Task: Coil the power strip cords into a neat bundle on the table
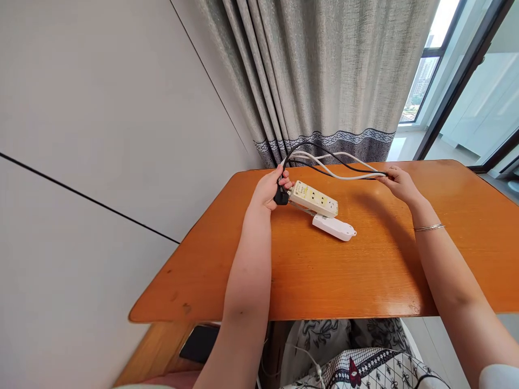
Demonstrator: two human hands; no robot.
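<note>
Fingers of the left hand [271, 186] and right hand [399, 183] grip black cord [305, 142] and white cord [344, 178], strands overlapping beyond counting, strung along the table's [203, 259] far edge. Two power strips, a cream strip [316, 199] and a white strip [333, 227], slant toward the near right corner, nearer the left hand, beside one black plug [281, 195].

The head-worn camera looks forward and down across the nearby table [324, 281] toward the curtain [336, 70].

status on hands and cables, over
Left hand gripping black and white cables. Right hand pinching them farther along. Possible snag: two power strips on table.
</note>
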